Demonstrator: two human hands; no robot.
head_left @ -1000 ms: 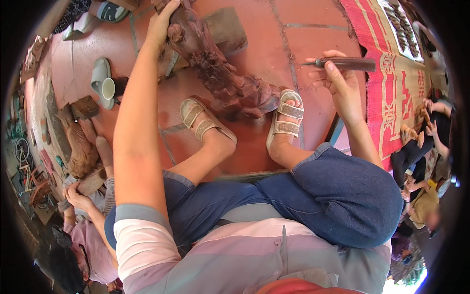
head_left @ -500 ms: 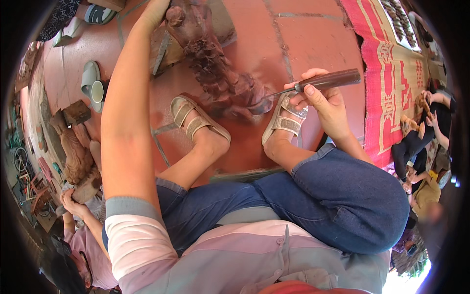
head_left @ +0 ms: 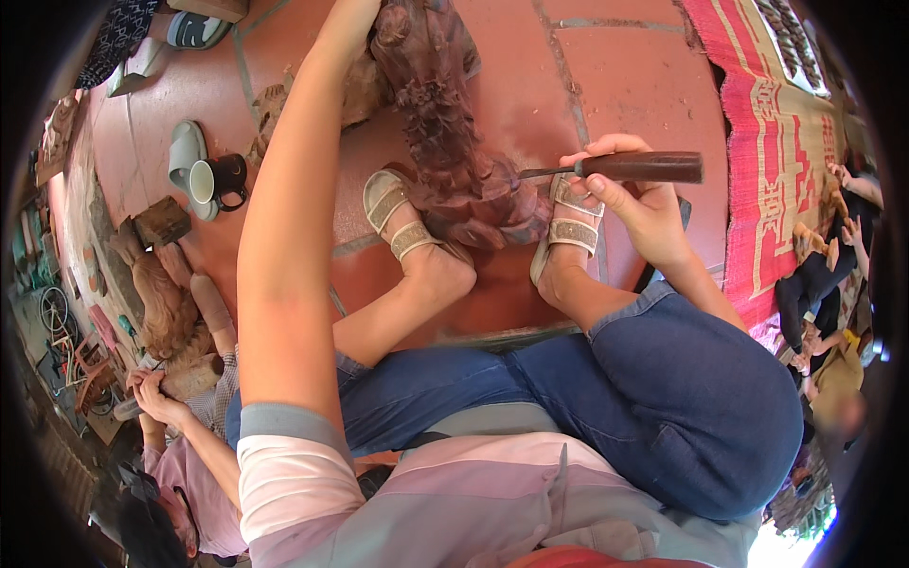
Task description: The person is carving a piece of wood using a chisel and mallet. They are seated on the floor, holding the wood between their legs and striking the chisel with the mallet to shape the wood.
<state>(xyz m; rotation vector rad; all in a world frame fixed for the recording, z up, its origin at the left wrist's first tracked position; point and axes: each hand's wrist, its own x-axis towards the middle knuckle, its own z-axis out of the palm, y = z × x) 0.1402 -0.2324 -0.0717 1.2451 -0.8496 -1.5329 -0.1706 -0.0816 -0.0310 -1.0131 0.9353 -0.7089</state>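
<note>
A dark brown wood carving (head_left: 445,123) lies on the red tiled floor between my two sandalled feet. My right hand (head_left: 636,204) is shut on a chisel (head_left: 625,168) with a dark wooden handle; its metal tip touches the lower end of the carving near my right sandal (head_left: 568,227). My left arm stretches up along the carving's left side, and my left hand (head_left: 355,14) rests on the carving's top end at the picture's upper edge. Its fingers are mostly cut off by the frame.
A dark mug (head_left: 222,180) stands beside a grey sandal (head_left: 185,156) on the left. Another person (head_left: 185,445) sits at the lower left working on a pale wood carving (head_left: 161,303). A red woven mat (head_left: 767,142) lies on the right, with people sitting at its edge.
My right hand has brought the chisel down and left from above the floor until its tip meets the carving. The view has shifted closer to the carving.
</note>
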